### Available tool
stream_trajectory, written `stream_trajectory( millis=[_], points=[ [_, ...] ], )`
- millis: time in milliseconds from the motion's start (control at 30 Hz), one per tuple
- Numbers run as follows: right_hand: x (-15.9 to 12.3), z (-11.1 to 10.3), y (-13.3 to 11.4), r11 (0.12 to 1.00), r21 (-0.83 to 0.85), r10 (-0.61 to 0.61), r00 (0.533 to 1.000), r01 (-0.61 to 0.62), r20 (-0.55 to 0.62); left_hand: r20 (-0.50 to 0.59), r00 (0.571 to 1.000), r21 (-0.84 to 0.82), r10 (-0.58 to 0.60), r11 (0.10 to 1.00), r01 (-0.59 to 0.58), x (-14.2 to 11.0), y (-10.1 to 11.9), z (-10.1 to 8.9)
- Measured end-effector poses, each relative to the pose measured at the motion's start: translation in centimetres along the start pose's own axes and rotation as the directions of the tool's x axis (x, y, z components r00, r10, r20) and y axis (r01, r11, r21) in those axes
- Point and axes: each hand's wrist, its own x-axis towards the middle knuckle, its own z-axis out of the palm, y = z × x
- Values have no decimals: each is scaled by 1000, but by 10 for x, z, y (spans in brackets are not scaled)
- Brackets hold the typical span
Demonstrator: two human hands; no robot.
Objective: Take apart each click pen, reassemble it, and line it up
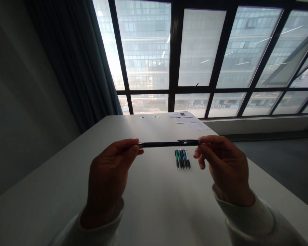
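Note:
A black ballpoint pen point(166, 144) is held level above the table, stretched between both hands. My left hand point(113, 167) pinches its silvery tip between thumb and fingers. At the other end, beside the clip, my right hand point(224, 164) grips the pen with thumb and forefinger, its other fingers loosely curled. Below and beyond the held pen, several pens point(182, 159) lie side by side in a row on the table, with green, blue, black and white parts. They are nearer to my right hand than to my left.
The white table point(149, 198) runs away from me toward large windows. Printed papers point(186, 120) lie at its far right end, with two small round fittings point(156, 117) nearby. A dark curtain point(74, 61) hangs at the left, and grey floor point(279, 164) shows beyond the right edge.

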Motion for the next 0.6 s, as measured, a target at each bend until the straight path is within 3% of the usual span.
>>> stream_trajectory(
  millis=[433, 600],
  points=[
    [-1, 1, -2, 999, 14, 39, 999, -40, 22, 64, 976, 243, 209, 945, -218, -6, 3, 3],
    [-2, 2, -2, 998, 13, 62, 998, -62, 26, 85, 970, 289, 228, 926, -243, -6, 4, 3]
  ],
)
